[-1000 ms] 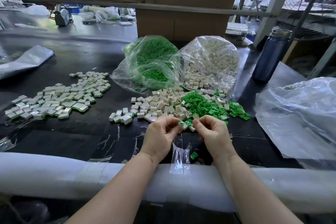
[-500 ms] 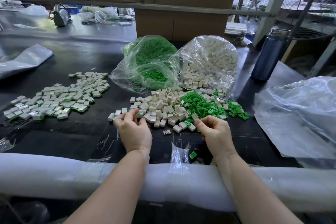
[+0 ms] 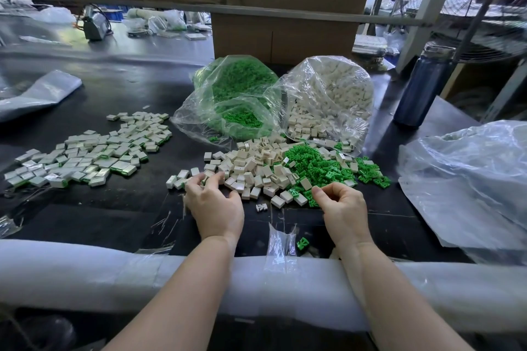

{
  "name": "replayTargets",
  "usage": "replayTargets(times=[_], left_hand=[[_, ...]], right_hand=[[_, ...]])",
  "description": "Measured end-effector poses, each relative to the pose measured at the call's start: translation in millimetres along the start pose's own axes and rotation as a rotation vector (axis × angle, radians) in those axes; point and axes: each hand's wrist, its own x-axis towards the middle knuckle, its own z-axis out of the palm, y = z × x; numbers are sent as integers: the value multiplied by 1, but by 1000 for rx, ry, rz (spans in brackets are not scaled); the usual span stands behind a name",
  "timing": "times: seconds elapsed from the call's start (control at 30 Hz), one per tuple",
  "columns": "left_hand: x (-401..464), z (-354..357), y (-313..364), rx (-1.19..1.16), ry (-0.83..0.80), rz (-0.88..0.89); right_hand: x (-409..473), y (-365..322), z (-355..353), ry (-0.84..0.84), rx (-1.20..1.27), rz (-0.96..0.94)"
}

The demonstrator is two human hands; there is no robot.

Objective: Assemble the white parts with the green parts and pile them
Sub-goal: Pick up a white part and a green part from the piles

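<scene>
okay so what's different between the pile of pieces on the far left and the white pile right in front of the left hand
The left pile lies flat and spread out, one layer deep; the middle white pile is heaped and jumbled. Pieces in the left pile show green edges under white tops, so they look assembled; the middle pile's pieces look plain white. The left hand reaches the middle pile, while the left pile sits apart. Both rest on the black table.

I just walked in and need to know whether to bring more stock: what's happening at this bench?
A person is fitting green parts into white parts by hand. The left hand reaches into the near-left edge of the loose white heap; the right hand picks at the green heap's near edge. A pile of finished pieces lies spread to the left. Behind, a bag of green parts and a bag of white parts both look well filled.
</scene>
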Motion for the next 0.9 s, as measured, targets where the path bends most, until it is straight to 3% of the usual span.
replayTargets(times=[0.2, 0.53, 0.9], left_hand=[[-9, 4, 2, 174, -62, 201], [-10, 7, 2, 428, -232, 245], [-13, 7, 3, 411, -274, 317]], right_hand=[[0, 0, 0, 14, -25, -3], [0, 1, 0, -27, -81, 1], [0, 0, 0, -16, -103, 3]])
